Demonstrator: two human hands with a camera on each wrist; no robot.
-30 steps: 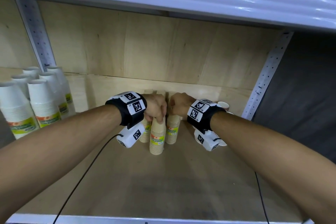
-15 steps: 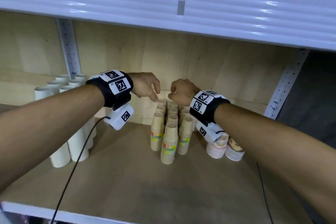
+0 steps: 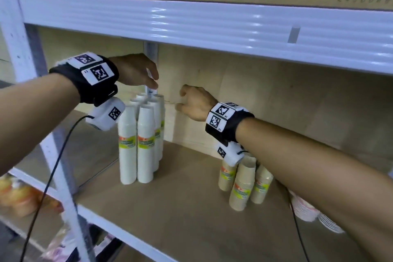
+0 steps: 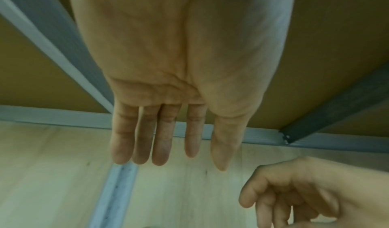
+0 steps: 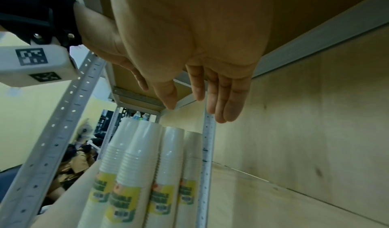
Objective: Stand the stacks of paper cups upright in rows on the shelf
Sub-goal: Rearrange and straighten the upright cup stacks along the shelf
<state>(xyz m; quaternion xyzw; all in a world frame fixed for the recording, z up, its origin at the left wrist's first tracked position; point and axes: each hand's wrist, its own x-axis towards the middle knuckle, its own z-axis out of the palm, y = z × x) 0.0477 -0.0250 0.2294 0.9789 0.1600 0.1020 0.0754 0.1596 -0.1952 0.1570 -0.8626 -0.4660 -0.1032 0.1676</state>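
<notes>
On the shelf (image 3: 170,208), at the left, white paper-cup stacks (image 3: 146,144) are seen standing upright in tight rows beside the upright post. The left hand (image 3: 136,72) is held just above their tops, fingers (image 4: 160,148) straight and released, nothing grasped. Further right, the right hand (image 3: 194,104) is empty too; its fingers (image 5: 229,105) look loosely extended, though blur makes this uncertain. Brown paper-cup stacks (image 3: 242,185) stand at the right. Such stacks are judged light, top-heavy and crushable, best gripped gently mid-height around the wrapper

Plywood back panel (image 3: 276,102), white upright (image 3: 12,34)
</notes>
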